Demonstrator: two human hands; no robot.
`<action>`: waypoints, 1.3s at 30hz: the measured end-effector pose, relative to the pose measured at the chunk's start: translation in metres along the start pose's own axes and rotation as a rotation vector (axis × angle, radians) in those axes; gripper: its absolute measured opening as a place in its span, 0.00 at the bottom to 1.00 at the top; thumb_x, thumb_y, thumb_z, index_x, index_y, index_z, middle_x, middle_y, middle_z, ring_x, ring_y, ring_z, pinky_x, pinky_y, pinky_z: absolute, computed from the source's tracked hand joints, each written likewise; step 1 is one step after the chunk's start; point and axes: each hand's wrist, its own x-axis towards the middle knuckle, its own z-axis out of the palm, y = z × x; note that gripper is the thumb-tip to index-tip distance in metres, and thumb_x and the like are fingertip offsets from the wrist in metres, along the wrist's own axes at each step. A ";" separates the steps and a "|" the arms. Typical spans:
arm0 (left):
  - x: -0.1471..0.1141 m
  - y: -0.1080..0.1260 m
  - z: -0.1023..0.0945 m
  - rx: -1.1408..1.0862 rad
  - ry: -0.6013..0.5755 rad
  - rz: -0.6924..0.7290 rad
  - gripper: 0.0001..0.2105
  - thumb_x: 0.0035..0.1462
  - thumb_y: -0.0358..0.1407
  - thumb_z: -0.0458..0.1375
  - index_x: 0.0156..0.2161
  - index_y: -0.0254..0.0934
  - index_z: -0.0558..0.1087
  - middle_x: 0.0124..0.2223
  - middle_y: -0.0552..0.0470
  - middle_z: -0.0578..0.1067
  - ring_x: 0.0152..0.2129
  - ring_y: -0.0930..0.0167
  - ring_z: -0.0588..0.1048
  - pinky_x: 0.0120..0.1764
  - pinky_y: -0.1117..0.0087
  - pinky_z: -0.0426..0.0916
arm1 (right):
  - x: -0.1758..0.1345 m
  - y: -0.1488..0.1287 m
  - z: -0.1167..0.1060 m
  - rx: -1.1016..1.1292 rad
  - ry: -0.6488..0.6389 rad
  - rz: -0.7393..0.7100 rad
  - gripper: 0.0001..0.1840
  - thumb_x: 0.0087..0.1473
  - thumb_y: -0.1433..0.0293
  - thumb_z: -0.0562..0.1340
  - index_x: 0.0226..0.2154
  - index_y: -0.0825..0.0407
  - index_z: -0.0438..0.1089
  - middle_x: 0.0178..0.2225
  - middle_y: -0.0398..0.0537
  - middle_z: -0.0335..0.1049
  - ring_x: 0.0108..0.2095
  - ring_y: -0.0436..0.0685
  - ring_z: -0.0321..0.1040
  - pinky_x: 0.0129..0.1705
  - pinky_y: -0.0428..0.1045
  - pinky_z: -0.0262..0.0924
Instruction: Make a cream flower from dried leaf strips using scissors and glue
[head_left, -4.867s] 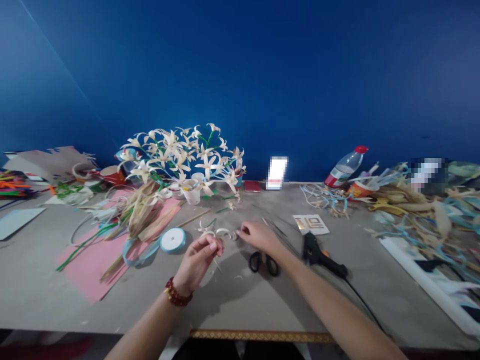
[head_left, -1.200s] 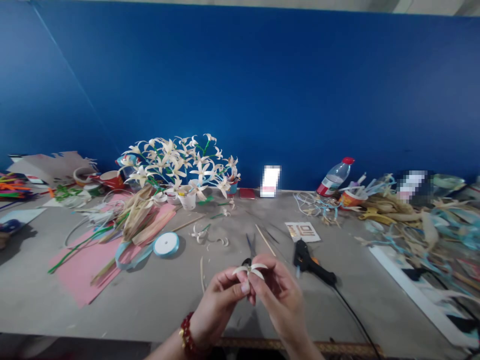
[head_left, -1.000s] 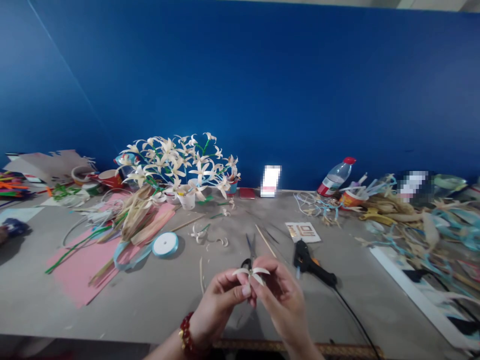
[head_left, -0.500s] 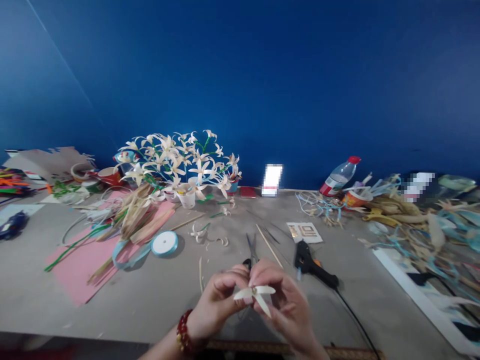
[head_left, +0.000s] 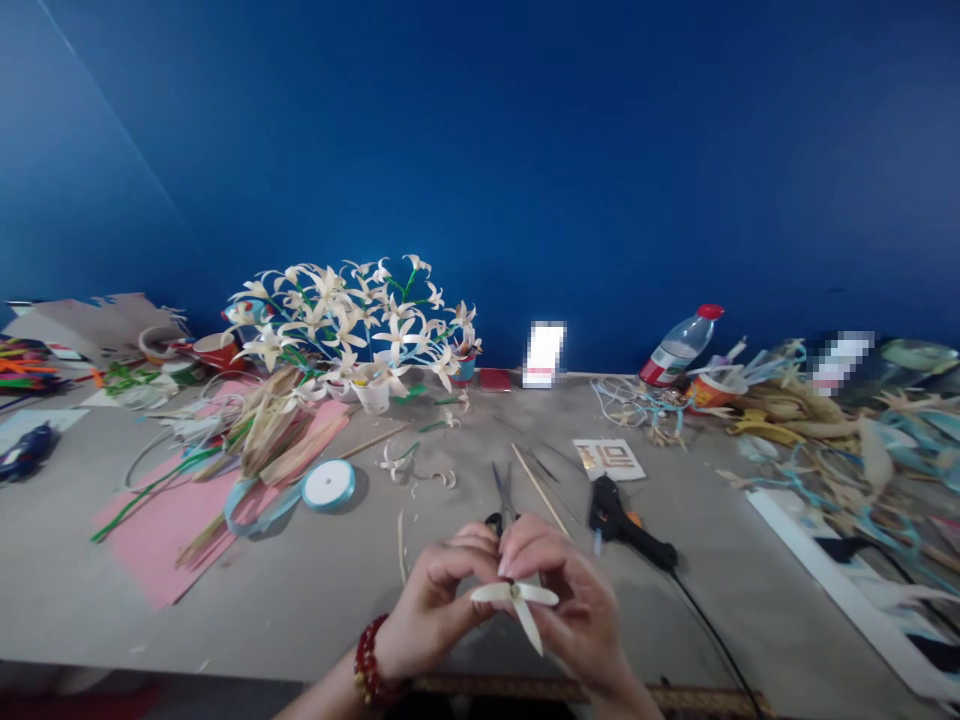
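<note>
A pale cream flower [head_left: 529,612] with three visible narrow petals is pinched between both hands above the near edge of the table. My left hand [head_left: 439,590], with a red beaded bracelet [head_left: 367,660] at its wrist, grips it from the left with curled fingers. From the other side, my right hand [head_left: 577,605] closes thumb and fingers round its base and petals. Part of the flower's back is hidden by the fingers. Just beyond the hands lie scissors [head_left: 504,490], their handles partly covered by my fingers.
A black glue gun [head_left: 634,535] with its cord lies to the right, near a white power strip [head_left: 840,600]. At left are a ribbon spool [head_left: 328,485], pink paper [head_left: 150,560] and dried husks [head_left: 262,420]. Finished flowers [head_left: 360,310] stand at the back beside a tilted bottle [head_left: 679,348].
The flower has turned slightly, its petals spreading flatter and the lower one pointing further down. Both hands keep their hold in nearly the same place.
</note>
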 end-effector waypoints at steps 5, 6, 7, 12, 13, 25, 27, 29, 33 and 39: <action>0.000 0.000 0.000 0.006 -0.006 0.014 0.12 0.57 0.45 0.64 0.31 0.39 0.83 0.28 0.46 0.76 0.33 0.64 0.71 0.43 0.62 0.62 | 0.002 -0.002 0.001 -0.006 0.009 -0.002 0.06 0.57 0.64 0.67 0.35 0.48 0.73 0.29 0.47 0.72 0.32 0.57 0.71 0.34 0.53 0.68; -0.001 -0.001 0.000 -0.002 -0.003 0.021 0.12 0.57 0.44 0.64 0.31 0.39 0.83 0.28 0.47 0.76 0.33 0.64 0.71 0.43 0.62 0.62 | 0.002 -0.002 0.001 -0.002 0.006 0.000 0.05 0.57 0.65 0.67 0.35 0.48 0.73 0.29 0.47 0.72 0.32 0.57 0.71 0.35 0.53 0.68; -0.002 -0.002 0.000 -0.014 -0.003 0.026 0.12 0.57 0.44 0.64 0.30 0.39 0.83 0.29 0.47 0.76 0.33 0.64 0.71 0.43 0.63 0.62 | 0.001 -0.002 0.000 0.002 0.000 0.008 0.05 0.57 0.65 0.67 0.35 0.48 0.73 0.29 0.47 0.72 0.32 0.57 0.71 0.35 0.52 0.68; -0.003 -0.010 0.003 -0.204 0.101 -0.090 0.09 0.55 0.39 0.66 0.29 0.36 0.80 0.31 0.49 0.76 0.34 0.67 0.71 0.42 0.67 0.63 | -0.008 0.005 0.001 0.078 0.075 0.131 0.14 0.55 0.59 0.68 0.42 0.47 0.73 0.37 0.49 0.71 0.39 0.58 0.72 0.40 0.51 0.70; -0.003 -0.011 0.004 -0.272 0.142 -0.133 0.09 0.55 0.39 0.67 0.29 0.36 0.79 0.31 0.50 0.75 0.32 0.68 0.71 0.41 0.67 0.63 | -0.011 0.008 0.002 0.093 0.111 0.171 0.15 0.56 0.57 0.67 0.44 0.46 0.72 0.39 0.49 0.71 0.39 0.58 0.72 0.40 0.51 0.70; -0.001 -0.021 0.003 -0.336 0.420 -0.191 0.07 0.51 0.36 0.69 0.27 0.35 0.78 0.39 0.51 0.73 0.39 0.68 0.71 0.46 0.70 0.65 | -0.030 0.017 0.029 -0.034 0.106 0.375 0.11 0.61 0.65 0.62 0.46 0.49 0.71 0.42 0.51 0.77 0.41 0.57 0.76 0.44 0.49 0.71; -0.002 -0.020 0.005 -0.355 0.416 -0.201 0.07 0.51 0.36 0.69 0.27 0.35 0.78 0.39 0.51 0.71 0.37 0.69 0.71 0.44 0.70 0.66 | -0.030 0.016 0.032 -0.045 0.094 0.373 0.10 0.61 0.65 0.62 0.45 0.49 0.72 0.41 0.51 0.77 0.40 0.58 0.76 0.44 0.49 0.71; -0.002 -0.020 0.005 -0.371 0.406 -0.204 0.07 0.51 0.36 0.69 0.28 0.34 0.78 0.40 0.51 0.70 0.35 0.71 0.70 0.42 0.70 0.67 | -0.030 0.015 0.033 -0.062 0.085 0.381 0.10 0.61 0.64 0.62 0.43 0.50 0.73 0.39 0.51 0.78 0.39 0.58 0.76 0.43 0.49 0.71; -0.005 -0.022 0.004 -0.344 0.387 -0.202 0.07 0.52 0.36 0.68 0.28 0.34 0.78 0.41 0.51 0.69 0.31 0.75 0.69 0.33 0.76 0.64 | -0.033 0.017 0.032 -0.064 0.109 0.401 0.11 0.62 0.62 0.62 0.42 0.51 0.74 0.35 0.50 0.78 0.36 0.58 0.76 0.39 0.49 0.72; -0.006 -0.016 0.002 -0.240 0.363 -0.121 0.09 0.51 0.39 0.69 0.28 0.34 0.78 0.39 0.49 0.69 0.34 0.71 0.70 0.38 0.73 0.65 | -0.041 0.027 0.031 -0.094 0.117 0.393 0.13 0.61 0.62 0.62 0.45 0.51 0.75 0.39 0.53 0.78 0.40 0.60 0.76 0.43 0.52 0.72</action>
